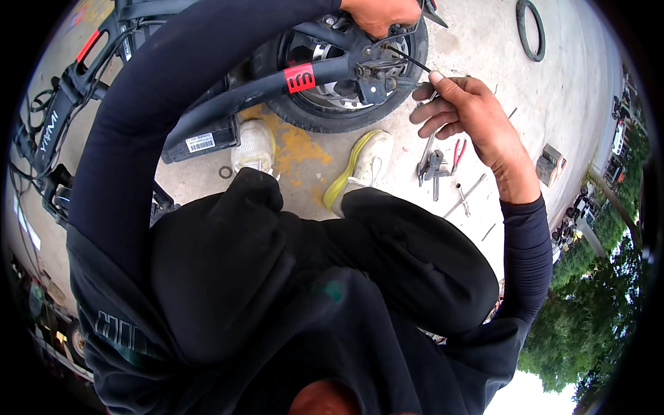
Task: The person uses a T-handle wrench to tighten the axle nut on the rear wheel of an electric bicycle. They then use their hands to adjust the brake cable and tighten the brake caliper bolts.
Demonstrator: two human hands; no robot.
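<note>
A dark scooter or e-bike lies across the ground at the upper left, its wheel (pixel 297 114) turned toward me. At the end of the black frame arm (pixel 242 93), a metal bracket (pixel 373 66) sits over the wheel's hub. My right hand (pixel 477 114) pinches a thin black rod (pixel 411 59) between thumb and forefinger; its other end reaches the bracket. The remaining fingers are loosely curled. Beyond the bracket my left hand (pixel 384 14) is closed against the far side of the frame end. Its fingertips are hidden, so what they grip cannot be made out.
Pliers with red handles (pixel 458 155), a dark clamp-like tool (pixel 432 166) and a T-shaped metal tool (pixel 465 199) lie on the concrete right of my shoes (pixel 373 159). A black rubber ring (pixel 530 31) is farther off. A small box (pixel 551 164) stands at right.
</note>
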